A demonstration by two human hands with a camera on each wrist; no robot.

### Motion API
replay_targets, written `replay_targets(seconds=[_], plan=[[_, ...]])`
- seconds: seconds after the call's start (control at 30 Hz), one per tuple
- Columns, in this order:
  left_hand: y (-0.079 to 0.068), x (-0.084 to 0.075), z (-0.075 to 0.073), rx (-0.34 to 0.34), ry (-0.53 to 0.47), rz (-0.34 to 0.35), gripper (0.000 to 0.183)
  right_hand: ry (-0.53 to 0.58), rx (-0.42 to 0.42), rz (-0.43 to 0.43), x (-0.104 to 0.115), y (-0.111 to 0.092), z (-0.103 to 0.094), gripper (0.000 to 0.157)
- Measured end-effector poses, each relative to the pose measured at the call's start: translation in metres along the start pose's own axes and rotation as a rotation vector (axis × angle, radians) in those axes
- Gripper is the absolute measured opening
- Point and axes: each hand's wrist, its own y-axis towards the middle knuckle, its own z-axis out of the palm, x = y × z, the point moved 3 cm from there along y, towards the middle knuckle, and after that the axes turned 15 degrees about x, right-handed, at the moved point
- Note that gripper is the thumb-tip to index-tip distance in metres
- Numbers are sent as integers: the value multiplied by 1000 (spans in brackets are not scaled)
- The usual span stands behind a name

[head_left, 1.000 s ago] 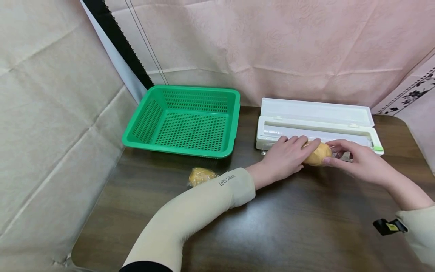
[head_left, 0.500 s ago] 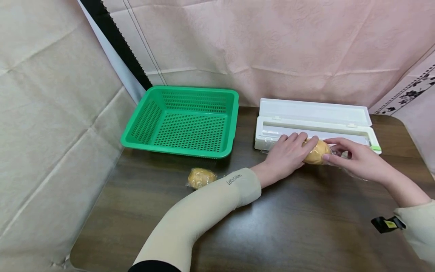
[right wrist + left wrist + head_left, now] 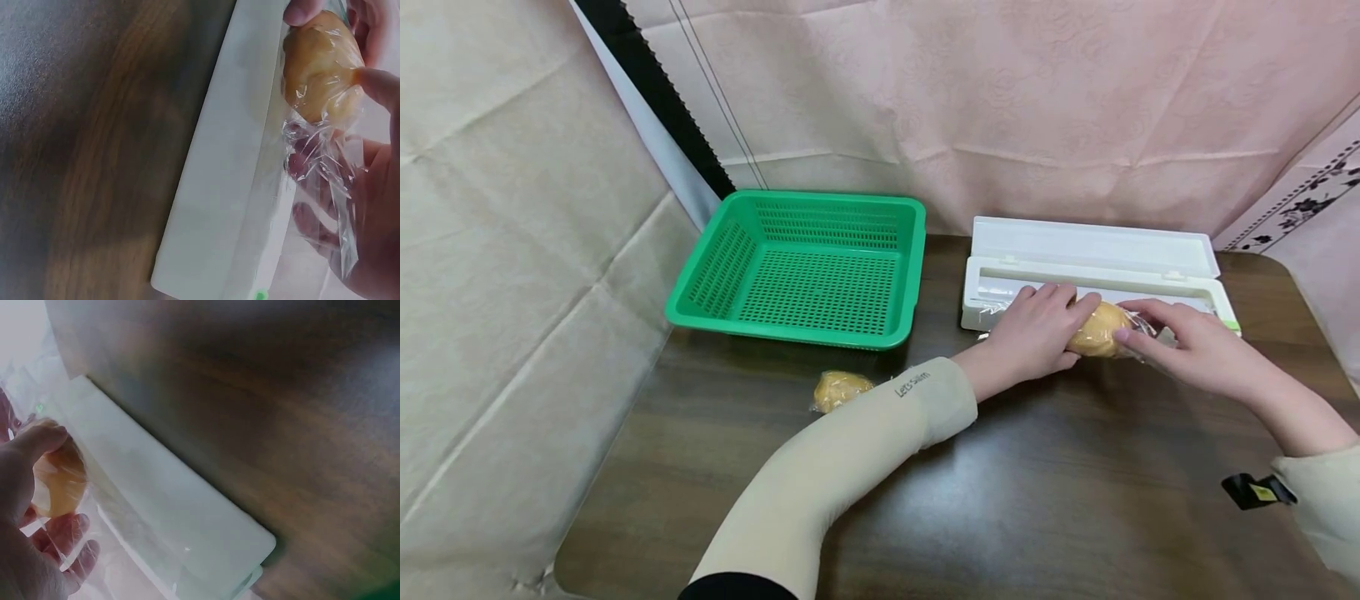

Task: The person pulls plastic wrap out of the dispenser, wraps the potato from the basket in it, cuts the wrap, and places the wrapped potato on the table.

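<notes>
A rounded yellow-brown food item (image 3: 1097,331) is held between both hands in front of the cling film dispenser (image 3: 1093,247). Clear cling film covers it, with loose crinkled film (image 3: 337,187) trailing toward the right palm. My left hand (image 3: 1033,332) grips its left end, fingers bent and thumb on the surface. On the other end, my right hand (image 3: 1195,348) presses with the thumb, its fingers behind the film. The wrist views do not make clear whether it is a potato or a bread roll. A similar wrapped item (image 3: 841,389) lies on the table, partly behind the left sleeve.
A green perforated basket (image 3: 790,337) stands at the back left with nothing in it. The white dispenser's lid is up, showing the roll inside. Brown table (image 3: 1037,508) extends in front; a pink cloth (image 3: 1037,108) hangs behind.
Both hands have shifted the food item slightly up and away, toward the dispenser. The film at its right end is gathered closer. The second wrapped item stays put.
</notes>
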Motion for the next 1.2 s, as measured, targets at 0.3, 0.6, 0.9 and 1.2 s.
replay_targets(seconds=[0.3, 0.6, 0.9, 1.2], plan=[[4, 5, -7, 74, -8, -18, 76, -268, -239, -59, 13, -18, -4, 64], [10, 15, -14, 172, -107, -10, 75, -459, -395, -280, 26, -15, 23, 81], [15, 20, -17, 199, -161, -15, 83, -323, -432, -287, 16, 5, 30, 80], [13, 20, -17, 199, -112, -55, 84, -321, -418, -303, 11, 14, 21, 86]])
